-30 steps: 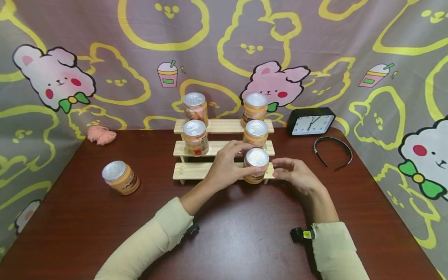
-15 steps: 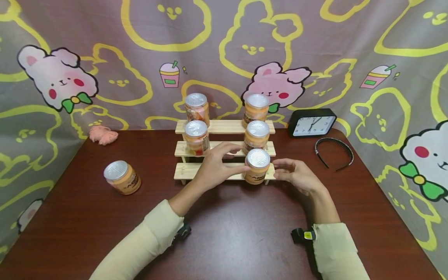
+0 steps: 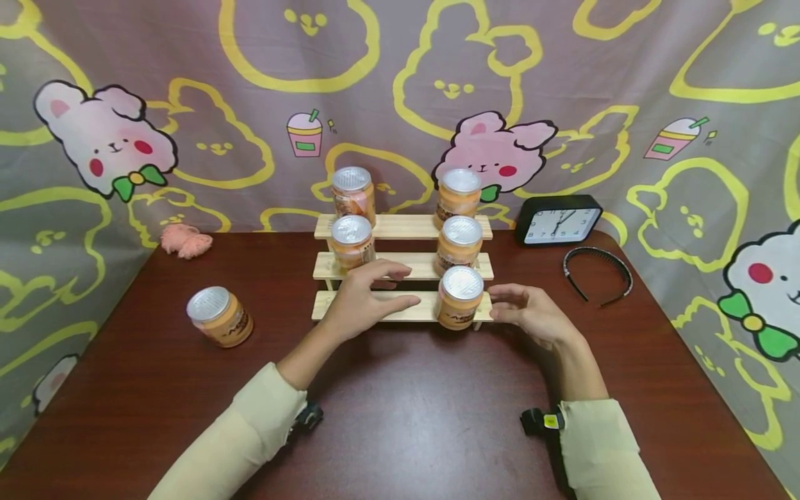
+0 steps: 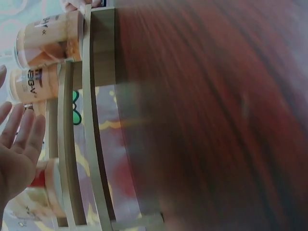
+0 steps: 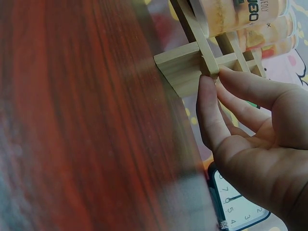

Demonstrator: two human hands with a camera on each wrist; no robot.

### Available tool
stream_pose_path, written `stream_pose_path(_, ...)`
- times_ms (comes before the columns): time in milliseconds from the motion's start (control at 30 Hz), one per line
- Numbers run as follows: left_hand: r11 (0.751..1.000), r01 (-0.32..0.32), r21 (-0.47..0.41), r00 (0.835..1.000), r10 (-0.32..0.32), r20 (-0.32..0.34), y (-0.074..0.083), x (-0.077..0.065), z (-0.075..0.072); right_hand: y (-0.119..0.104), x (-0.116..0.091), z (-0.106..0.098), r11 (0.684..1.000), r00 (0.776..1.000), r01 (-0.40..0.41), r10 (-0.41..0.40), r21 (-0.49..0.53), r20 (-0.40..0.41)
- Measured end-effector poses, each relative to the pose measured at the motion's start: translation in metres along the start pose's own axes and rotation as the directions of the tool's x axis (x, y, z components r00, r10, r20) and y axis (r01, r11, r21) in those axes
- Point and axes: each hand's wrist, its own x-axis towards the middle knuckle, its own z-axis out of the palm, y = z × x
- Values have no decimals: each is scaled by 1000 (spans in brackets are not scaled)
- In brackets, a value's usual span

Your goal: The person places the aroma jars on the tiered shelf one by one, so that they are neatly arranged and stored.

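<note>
A three-tier wooden display stand (image 3: 400, 305) holds several orange jars with silver lids. One jar (image 3: 460, 298) stands upright at the right end of the bottom tier. My left hand (image 3: 362, 295) hovers before the lower tiers, left of that jar, thumb and fingers spread with nothing between them. In the left wrist view its fingers (image 4: 24, 132) reach out beside the stand. At the stand's right end, my right hand (image 3: 528, 312) pinches the tip of the bottom tier between thumb and fingers, as the right wrist view shows at the board's end (image 5: 209, 65).
Another jar (image 3: 220, 317) stands apart on the dark red-brown table (image 3: 400, 430) at the left. A pink fluffy item (image 3: 186, 241) lies at the back left. A black clock (image 3: 558, 220) and a headband (image 3: 598, 274) are at the back right. A patterned curtain hangs behind.
My left hand has let go of the bottom-tier jar at the right and drawn back to the left. The right hand stays at the stand's end.
</note>
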Motion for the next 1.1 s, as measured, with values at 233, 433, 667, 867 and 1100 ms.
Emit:
stream_pose_path(233,1000,22,-11,996,-21,84,0,-7,-23,1,-1,0,1000,1000,2,-2,2,-1)
stream_pose_path(433,998,56,12,994,-57,93,-1,-15,-42,0,-1,0,1000,1000,3,-3,0,-1)
stream_pose_path(667,994,99,55,993,-102,61,-2,-26,-67,-1,-1,1,1000,1000,-3,3,-4,1)
stream_pose_path(867,987,154,55,988,-155,26,-4,-34,-84,-1,0,1,1000,1000,3,-3,0,2)
stream_pose_path(1100,971,196,135,980,-193,-37,-4,-41,-102,-1,0,1,1000,1000,10,-10,8,4)
